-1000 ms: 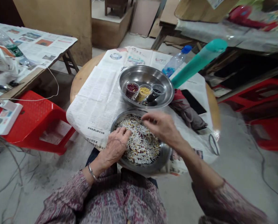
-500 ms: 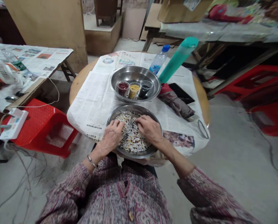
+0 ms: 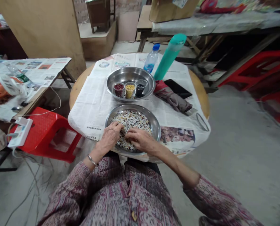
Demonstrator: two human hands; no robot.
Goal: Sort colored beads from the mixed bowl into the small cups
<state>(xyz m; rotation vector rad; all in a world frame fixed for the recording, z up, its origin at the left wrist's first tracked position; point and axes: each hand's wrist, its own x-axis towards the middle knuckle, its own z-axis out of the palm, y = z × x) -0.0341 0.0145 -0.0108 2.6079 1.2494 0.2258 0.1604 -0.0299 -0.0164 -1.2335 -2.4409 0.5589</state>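
A shallow steel bowl (image 3: 157, 131) on the newspaper holds a mix of white grains (image 3: 140, 121) with black, yellow and dark red beans or seeds. My left hand (image 3: 111, 135) reaches over its left rim, fingers curled together at the grains. Beside it, my right hand (image 3: 141, 138) is bent, its fingertips down in the mix. Whatever the fingertips pinch is too small to make out. Behind stands a second steel bowl (image 3: 128, 73) with three clear cups: one of red beans (image 3: 119, 89), one of yellow beans (image 3: 130, 90) and one of black beans (image 3: 140, 88).
On the round table (image 3: 80, 91) are a blue-capped bottle (image 3: 151, 59), a tall green bottle-like container (image 3: 169, 58), a folded umbrella (image 3: 174, 99) and a dark flat device (image 3: 177, 88). A red stool (image 3: 48, 133) with a power strip (image 3: 20, 132) stands at left.
Both hands have moved nearer to me within the front bowl, and the right hand has also shifted left, closer to the left hand. The grains now lie differently, and the view has shifted slightly.
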